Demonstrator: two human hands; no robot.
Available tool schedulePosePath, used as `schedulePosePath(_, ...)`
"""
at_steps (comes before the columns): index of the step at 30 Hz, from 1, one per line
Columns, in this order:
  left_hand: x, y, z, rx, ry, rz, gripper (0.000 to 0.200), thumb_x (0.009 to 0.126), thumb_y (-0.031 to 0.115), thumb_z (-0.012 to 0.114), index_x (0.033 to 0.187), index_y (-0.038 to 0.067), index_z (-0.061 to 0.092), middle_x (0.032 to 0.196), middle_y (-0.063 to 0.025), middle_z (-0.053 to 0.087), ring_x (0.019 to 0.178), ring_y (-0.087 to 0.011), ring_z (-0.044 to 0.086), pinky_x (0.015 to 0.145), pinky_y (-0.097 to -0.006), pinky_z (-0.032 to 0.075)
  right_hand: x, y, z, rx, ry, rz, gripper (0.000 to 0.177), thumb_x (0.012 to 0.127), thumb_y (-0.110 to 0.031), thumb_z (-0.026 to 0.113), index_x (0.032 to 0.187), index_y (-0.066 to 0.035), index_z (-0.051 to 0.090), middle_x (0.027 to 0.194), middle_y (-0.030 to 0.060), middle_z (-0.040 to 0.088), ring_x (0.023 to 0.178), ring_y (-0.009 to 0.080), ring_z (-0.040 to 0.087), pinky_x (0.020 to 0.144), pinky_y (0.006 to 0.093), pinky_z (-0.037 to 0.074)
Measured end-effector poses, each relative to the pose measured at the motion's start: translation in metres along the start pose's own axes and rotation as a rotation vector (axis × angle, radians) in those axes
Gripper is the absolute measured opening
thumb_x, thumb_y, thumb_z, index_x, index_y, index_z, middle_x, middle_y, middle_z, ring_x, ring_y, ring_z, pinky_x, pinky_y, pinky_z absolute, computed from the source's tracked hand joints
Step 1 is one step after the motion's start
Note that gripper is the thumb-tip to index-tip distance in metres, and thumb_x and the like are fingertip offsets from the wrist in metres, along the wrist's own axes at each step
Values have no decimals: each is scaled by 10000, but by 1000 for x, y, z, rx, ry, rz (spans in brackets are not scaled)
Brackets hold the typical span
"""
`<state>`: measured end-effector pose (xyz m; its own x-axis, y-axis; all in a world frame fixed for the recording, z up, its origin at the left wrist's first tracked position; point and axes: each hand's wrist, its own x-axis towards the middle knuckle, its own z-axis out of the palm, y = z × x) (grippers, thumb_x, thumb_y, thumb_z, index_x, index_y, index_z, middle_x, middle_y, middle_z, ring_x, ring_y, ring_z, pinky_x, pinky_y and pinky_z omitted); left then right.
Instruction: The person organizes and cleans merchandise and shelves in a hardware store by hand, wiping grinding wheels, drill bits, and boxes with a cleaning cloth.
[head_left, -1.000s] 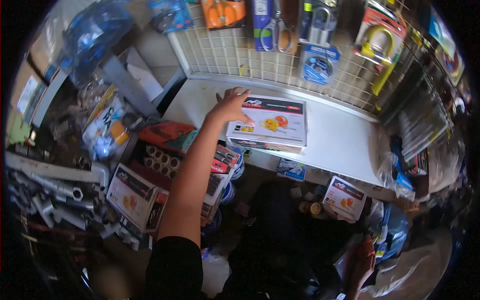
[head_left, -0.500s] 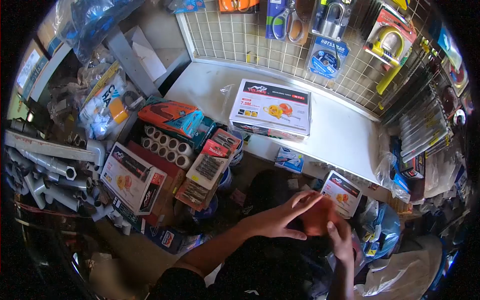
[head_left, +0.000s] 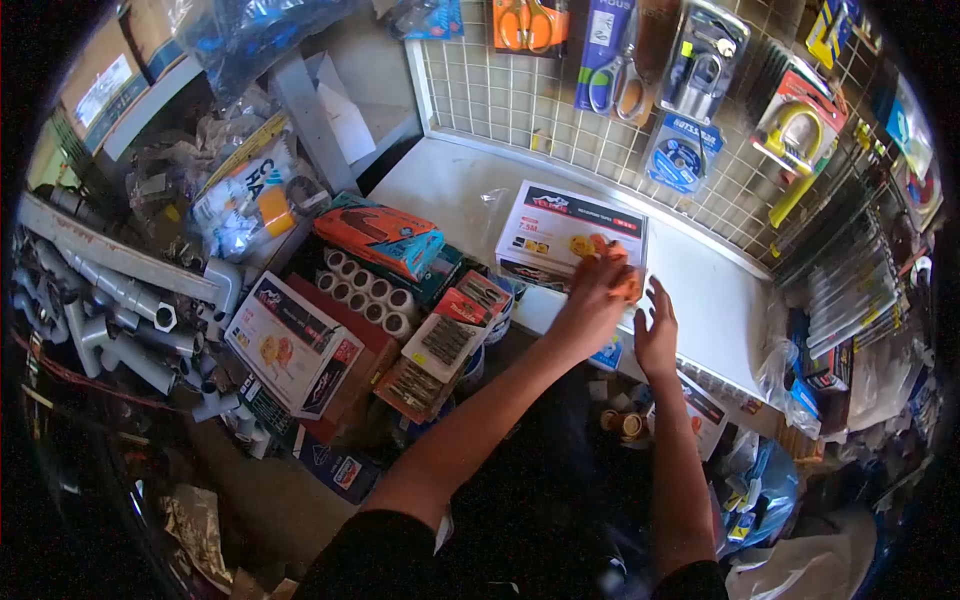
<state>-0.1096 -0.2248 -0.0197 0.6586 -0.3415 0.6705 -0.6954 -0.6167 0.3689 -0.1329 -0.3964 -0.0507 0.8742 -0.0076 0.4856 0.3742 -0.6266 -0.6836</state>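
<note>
My left hand (head_left: 597, 297) is wrapped round a crumpled orange cloth (head_left: 627, 286), over the front right part of a white measuring tape box (head_left: 540, 232). The box lies on the white shelf (head_left: 708, 302). Just right of the cloth, my right hand (head_left: 656, 327) is raised with its fingers apart and nothing in it. The cloth hides part of the box's printed face, and my left fingers are partly hidden in its folds.
Left of the shelf are an orange and teal pack (head_left: 380, 235), white rolls (head_left: 366, 291), drill bit packs (head_left: 444, 341) and another tape box (head_left: 290, 343). Grey pipe fittings (head_left: 125, 300) fill the far left. Scissors and locks hang on the wire grid (head_left: 470, 90).
Both hands have moved up from the area below the shelf to the tape box. The orange cloth is now in my left hand, and my right hand is off it. The view has shifted.
</note>
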Motion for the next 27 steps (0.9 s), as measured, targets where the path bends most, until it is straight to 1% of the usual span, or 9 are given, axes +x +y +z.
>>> schedulePosePath(3,15,-38,64,290,-195,53,544,916,276,625,1382,6,548,1562,-247,392,1469,-461,322,1180,-585,272,9,8,17,-15,-50,-119,722,895,-41,651,1549,-36,344,1507,252,445,1380,435,464,1122,454,425)
schedulePosePath(4,33,-18,14,320,-500,-4,621,891,317,663,1411,6,528,1619,-245,314,1499,-448,290,1175,-614,261,9,11,19,-51,-38,-110,727,895,-51,658,1552,-58,348,1509,250,442,1382,436,462,1128,458,423)
schedulePosePath(9,36,-129,-31,327,-362,-427,398,986,357,555,1260,72,602,1434,-266,486,1210,-440,577,953,-610,478,10,9,15,-74,-52,-51,691,921,-148,710,1536,-94,399,1492,220,476,1392,404,459,1139,450,411)
schedulePosePath(11,25,-154,-23,546,-145,-367,539,943,335,604,1348,-15,543,1459,-325,454,1425,-488,377,1088,-616,384,8,6,21,-26,-6,-17,659,950,-176,672,1543,-110,394,1486,254,460,1391,412,458,1130,456,423)
schedulePosePath(13,47,-137,-21,543,-252,-398,565,946,331,596,1370,-35,519,1489,-327,430,1417,-488,383,1118,-615,347,5,9,27,18,36,-9,615,977,-193,635,1541,-115,404,1481,267,457,1389,415,459,1128,456,424)
schedulePosePath(17,86,-157,71,483,40,-9,370,903,247,637,1206,36,630,1352,-295,556,1343,-483,446,1083,-579,380,9,14,31,85,101,-34,491,1016,-161,545,1498,-93,476,1478,242,480,1388,406,463,1144,445,393)
schedulePosePath(20,106,-112,100,198,-128,-20,396,895,263,615,1246,81,591,1297,-221,626,1199,-412,604,957,-571,476,8,11,31,107,102,-22,474,1015,-127,525,1485,-82,491,1474,239,488,1381,400,472,1145,441,388)
schedulePosePath(23,88,-87,109,29,-208,219,317,895,220,615,1198,148,676,1402,-167,588,1283,-359,559,1019,-513,472,6,28,39,87,131,0,451,1011,-98,503,1458,-38,514,1441,246,521,1362,407,491,1151,452,372)
schedulePosePath(27,71,-96,34,18,-231,193,265,929,212,596,1139,134,739,1412,-111,603,1267,-317,581,1074,-462,457,9,20,35,172,129,11,418,1034,-132,463,1433,-43,552,1453,221,551,1371,397,489,1190,473,302)
